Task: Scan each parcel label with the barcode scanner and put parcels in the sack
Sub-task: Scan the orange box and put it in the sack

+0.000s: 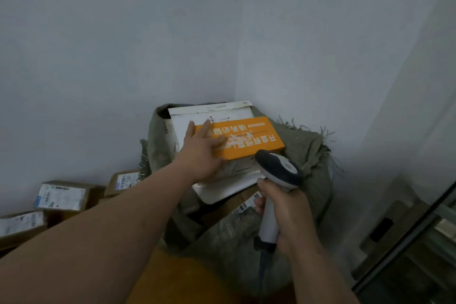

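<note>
Head view: our left hand (201,153) lies flat, fingers spread, on the orange parcel (243,137), steadying it atop the full sack (306,153), while our right hand (287,215) grips the scanner (277,175), ready for the next label.

I see two bare forearms, no sleeves reaching as far as the wrists or elbows. My left hand (201,153) and right hand (287,215) carry no glove, ring, watch or band. Nothing worn shows on either arm.
</note>
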Motion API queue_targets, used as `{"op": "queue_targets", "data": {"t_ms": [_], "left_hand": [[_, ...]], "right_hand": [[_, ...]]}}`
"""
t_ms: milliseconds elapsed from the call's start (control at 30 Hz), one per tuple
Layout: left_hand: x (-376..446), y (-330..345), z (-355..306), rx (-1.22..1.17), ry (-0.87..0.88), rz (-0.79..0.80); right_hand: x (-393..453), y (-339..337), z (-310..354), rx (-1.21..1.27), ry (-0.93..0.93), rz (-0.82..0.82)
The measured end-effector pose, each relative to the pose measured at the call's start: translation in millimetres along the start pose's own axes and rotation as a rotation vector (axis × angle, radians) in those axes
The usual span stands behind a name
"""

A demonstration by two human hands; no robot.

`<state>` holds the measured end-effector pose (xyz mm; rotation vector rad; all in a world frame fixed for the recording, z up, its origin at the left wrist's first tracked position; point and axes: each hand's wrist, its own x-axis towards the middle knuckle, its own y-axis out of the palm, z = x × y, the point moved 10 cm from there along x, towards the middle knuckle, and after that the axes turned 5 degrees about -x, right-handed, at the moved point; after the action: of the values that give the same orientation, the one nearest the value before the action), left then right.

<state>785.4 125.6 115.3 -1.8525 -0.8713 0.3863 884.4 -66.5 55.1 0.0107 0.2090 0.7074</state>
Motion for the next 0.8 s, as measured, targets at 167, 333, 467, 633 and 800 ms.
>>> {"op": "queue_targets", "data": {"t_ms": [167, 333, 467, 633, 800], "left_hand": [[3, 4, -2, -0.057, -0.029, 0.090], [-18, -26, 12, -0.277, -0.079, -0.093], [-67, -57, 56, -0.374, -0.168, -0.323], [-158, -78, 136, -0.510, -0.323, -0.462], [-256, -86, 236, -0.507, -0.518, -0.403]], "right_hand": [[12, 7, 1, 0.004, 0.009, 0.016], [5, 26, 7, -0.039, -0.040, 0.053], [-23, 59, 13, -0.106, -0.066, 0.161], [-85, 129, -8, -0.196, -0.041, 0.344], [-145, 209, -49, -0.240, -0.041, 0.415]]}}
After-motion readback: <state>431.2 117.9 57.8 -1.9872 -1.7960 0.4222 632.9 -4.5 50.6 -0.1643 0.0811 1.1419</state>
